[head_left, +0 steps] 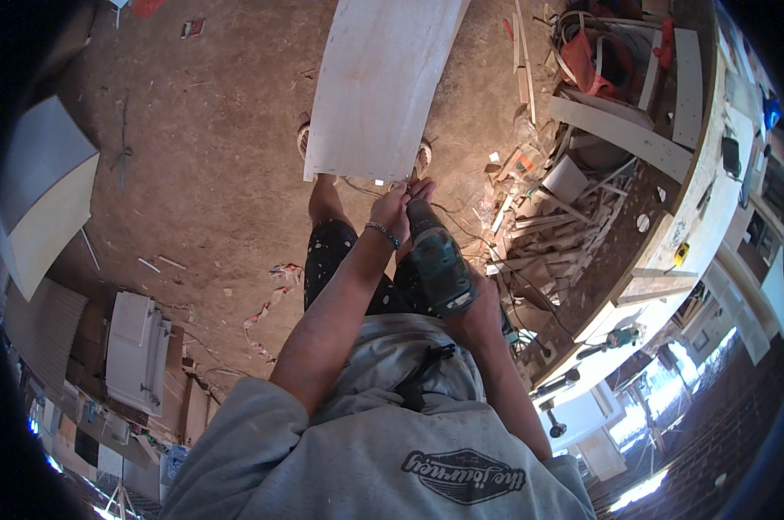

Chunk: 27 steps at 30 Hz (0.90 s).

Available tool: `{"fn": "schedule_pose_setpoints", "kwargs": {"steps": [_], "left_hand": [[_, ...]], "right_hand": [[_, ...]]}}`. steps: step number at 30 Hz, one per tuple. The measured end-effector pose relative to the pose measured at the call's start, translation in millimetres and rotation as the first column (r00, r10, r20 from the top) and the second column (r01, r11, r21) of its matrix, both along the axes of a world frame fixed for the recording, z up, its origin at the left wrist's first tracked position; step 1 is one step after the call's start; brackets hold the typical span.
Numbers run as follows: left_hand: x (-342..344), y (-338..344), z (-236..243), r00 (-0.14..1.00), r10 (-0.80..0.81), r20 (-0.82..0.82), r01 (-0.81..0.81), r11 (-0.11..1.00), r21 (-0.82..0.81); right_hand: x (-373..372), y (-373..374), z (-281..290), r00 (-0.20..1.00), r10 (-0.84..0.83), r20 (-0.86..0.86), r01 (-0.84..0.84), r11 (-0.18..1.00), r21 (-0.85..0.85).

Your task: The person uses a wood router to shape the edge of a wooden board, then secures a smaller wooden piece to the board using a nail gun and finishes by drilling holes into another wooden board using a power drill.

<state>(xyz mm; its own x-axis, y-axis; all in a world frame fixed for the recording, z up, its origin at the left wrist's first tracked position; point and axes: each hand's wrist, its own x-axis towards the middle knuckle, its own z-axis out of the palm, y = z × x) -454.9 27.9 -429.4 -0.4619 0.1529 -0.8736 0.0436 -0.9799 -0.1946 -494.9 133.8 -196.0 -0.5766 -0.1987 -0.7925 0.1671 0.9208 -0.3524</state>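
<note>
My right hand is wrapped around the grip of a dark teal power drill. The drill's front end points up and away from me. My left hand, with a beaded bracelet on its wrist, is closed close to the drill's tip. Whatever those fingers pinch is too small and partly hidden to make out. Just beyond both hands lies the near end of a long, pale wooden board, wider toward me than a plank and stretching away between my feet.
Wood offcuts lie heaped on the floor at right, with a red bag behind them. A long workbench curves along the right, carrying a phone and a yellow tape measure. White panels stand at left. A cord trails near the drill.
</note>
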Motion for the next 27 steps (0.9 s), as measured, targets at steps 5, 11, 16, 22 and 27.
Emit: {"fn": "schedule_pose_setpoints", "kwargs": {"steps": [5, 11, 16, 22, 27], "left_hand": [[23, -16, -1, 0.93, -0.366, -0.011, 0.364, 0.927, -0.092], [54, -51, 13, 0.817, -0.577, 0.015, 0.555, 0.779, -0.292], [70, -86, 25, 0.806, -0.585, 0.086, 0.59, 0.783, -0.198], [97, -98, 19, 0.899, -0.432, 0.066, 0.437, 0.889, -0.135], [98, -100, 29, 0.855, -0.497, 0.151, 0.518, 0.834, -0.19]], "right_hand": [[1, 2, -2, 1.0, -0.003, 0.0, 0.003, 1.0, 0.005], [-5, -11, 3, 0.997, 0.052, -0.064, -0.053, 0.999, -0.007], [-5, -9, -2, 0.998, 0.062, -0.032, -0.062, 0.998, 0.009], [4, -3, -13, 0.995, 0.072, -0.065, -0.072, 0.997, 0.001], [2, -13, -10, 0.993, 0.099, -0.067, -0.094, 0.993, 0.078]]}}
